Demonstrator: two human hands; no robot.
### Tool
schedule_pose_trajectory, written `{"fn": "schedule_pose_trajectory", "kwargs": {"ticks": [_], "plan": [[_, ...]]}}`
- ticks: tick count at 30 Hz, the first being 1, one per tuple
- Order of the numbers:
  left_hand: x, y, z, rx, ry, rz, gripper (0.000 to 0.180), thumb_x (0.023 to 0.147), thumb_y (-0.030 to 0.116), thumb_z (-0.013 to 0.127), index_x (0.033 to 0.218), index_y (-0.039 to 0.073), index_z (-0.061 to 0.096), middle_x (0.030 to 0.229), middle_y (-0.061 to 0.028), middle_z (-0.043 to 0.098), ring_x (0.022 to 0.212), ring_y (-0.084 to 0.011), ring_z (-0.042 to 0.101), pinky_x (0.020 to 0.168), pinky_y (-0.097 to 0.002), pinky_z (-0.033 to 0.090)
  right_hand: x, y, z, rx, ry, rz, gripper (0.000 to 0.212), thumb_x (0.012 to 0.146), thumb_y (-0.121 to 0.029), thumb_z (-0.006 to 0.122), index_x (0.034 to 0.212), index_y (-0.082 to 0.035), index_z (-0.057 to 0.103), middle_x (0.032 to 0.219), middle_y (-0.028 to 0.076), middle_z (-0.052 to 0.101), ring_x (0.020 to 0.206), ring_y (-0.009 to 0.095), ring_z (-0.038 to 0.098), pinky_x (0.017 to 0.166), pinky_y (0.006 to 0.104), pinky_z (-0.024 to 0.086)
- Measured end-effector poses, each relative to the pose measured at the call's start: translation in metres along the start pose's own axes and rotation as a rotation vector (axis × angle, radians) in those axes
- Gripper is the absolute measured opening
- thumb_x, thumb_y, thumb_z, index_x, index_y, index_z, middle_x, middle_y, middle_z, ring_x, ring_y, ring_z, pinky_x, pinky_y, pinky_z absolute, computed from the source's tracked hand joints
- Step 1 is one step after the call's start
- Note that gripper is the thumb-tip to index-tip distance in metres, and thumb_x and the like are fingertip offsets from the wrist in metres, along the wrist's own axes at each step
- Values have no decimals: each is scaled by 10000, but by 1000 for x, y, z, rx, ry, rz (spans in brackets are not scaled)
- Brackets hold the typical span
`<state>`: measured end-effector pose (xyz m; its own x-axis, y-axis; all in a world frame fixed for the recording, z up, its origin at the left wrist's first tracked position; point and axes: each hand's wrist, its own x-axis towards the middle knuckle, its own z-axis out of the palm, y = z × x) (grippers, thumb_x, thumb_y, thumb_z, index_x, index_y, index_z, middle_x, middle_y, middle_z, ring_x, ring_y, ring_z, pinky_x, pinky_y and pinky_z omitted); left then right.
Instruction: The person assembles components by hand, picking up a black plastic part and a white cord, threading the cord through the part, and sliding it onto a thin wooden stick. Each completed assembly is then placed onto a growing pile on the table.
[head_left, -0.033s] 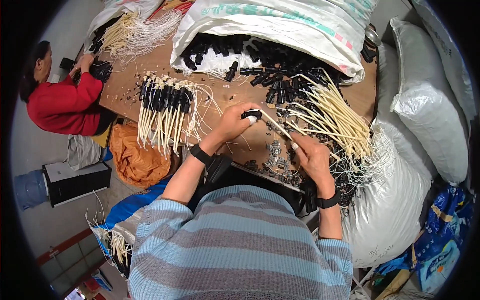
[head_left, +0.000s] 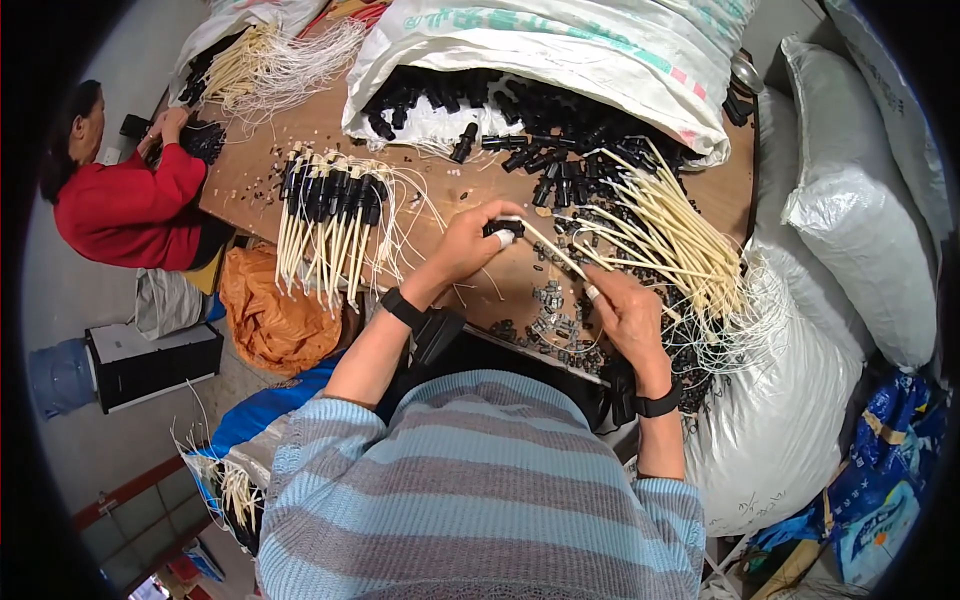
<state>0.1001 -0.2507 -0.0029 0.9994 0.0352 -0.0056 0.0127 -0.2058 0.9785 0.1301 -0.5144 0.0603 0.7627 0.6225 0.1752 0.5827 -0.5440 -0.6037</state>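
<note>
Just ahead of the body, above the worktop (head_left: 440, 185), a black tubular housing (head_left: 504, 228) is grasped between the thumb and fingers of the left hand (head_left: 472, 243); it is short, thick and dark, and much of it is covered by the fingers. A slender cream-coloured sleeve (head_left: 553, 247), straight and smooth, is pinched at its near end by the right hand (head_left: 628, 308) and is slanted up toward the housing, so that the gap between the hands is bridged by it. Whether its far end is seated in the housing cannot be told. A white wrapping (head_left: 505, 238) is seen at the left thumb. To the left of the left hand, a row of black housings fitted with cream sleeves (head_left: 335, 205) is laid out, with thin white wires trailed beside it. Beyond the hands, loose black housings (head_left: 560, 185) are spilled from a white woven sack (head_left: 560, 50). Just beyond and to the right of the right hand, a bundle of cream sleeves (head_left: 685, 235) is fanned out, ended in tangled white wires (head_left: 740, 320). Between the hands and the worktop's near edge, small grey clips (head_left: 552, 312) are scattered.
</note>
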Motion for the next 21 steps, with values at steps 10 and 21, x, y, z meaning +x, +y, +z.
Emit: {"fn": "schedule_pose_trajectory", "kwargs": {"ticks": [10, 21], "plan": [[-7, 20, 15, 372, -144, 431, 376, 684, -44, 598, 1045, 60, 617, 831, -72, 604, 797, -233, 605, 735, -332, 483, 0, -17, 6, -323, -96, -85, 432, 729, -184, 737, 1146, -142, 634, 786, 45, 597, 696, 236, 592, 651, 359, 429], [-18, 59, 25, 815, -193, 652, 376, 767, 89, 646, 1142, 105, 612, 739, -46, 613, 572, -183, 571, 469, -300, 451, 0, 5, 10, 310, 81, 224, 155, 741, 34, 637, 883, -28, 645, 1189, 123, 641, 647, 170, 604, 595, 282, 491]]}}
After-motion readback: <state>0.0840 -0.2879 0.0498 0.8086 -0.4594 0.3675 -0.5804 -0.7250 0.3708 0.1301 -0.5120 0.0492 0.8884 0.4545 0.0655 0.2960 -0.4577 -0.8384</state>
